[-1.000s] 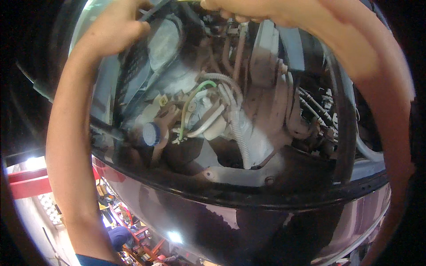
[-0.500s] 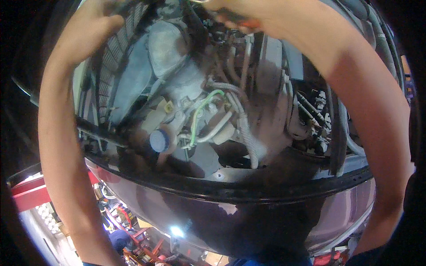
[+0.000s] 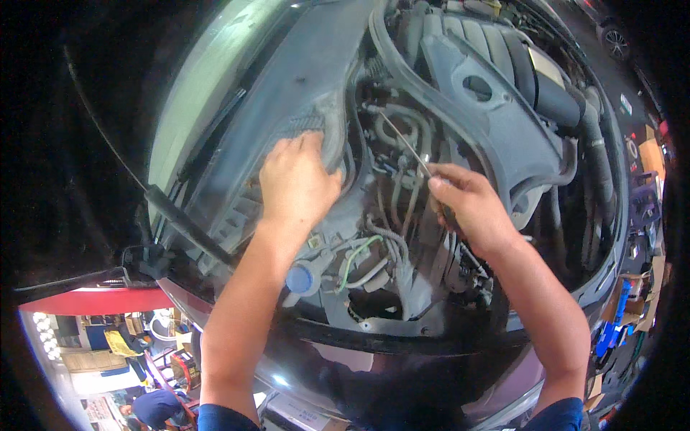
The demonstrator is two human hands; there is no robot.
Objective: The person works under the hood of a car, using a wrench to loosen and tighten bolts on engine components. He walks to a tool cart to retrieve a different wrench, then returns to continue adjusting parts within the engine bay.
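My left hand (image 3: 298, 179) is closed over the near end of a grey plastic cowl panel (image 3: 302, 79), its fingers curled over the panel and its thumb beside the panel's edge. In my right hand (image 3: 471, 205) is a screwdriver, gripped by its mostly covered handle. The screwdriver's thin metal shaft (image 3: 406, 144) points up and left over the hoses in the engine bay. Behind its tip lies a curved hose (image 3: 413, 115). A blue round cap (image 3: 302, 280) and a green hose (image 3: 352, 262) sit below my left hand.
To the right is a grey engine cover (image 3: 474, 93) with a rubber seal (image 3: 402, 75) curving past it. A hood strut (image 3: 183, 223) rises at the left. The dark fender (image 3: 402, 359) runs along the near side. Another person (image 3: 154, 409) appears at the lower left.
The view has shifted, bringing both hands lower and more of the engine bay into sight. My left hand now lies on the cowl panel; my right hand still holds the screwdriver.
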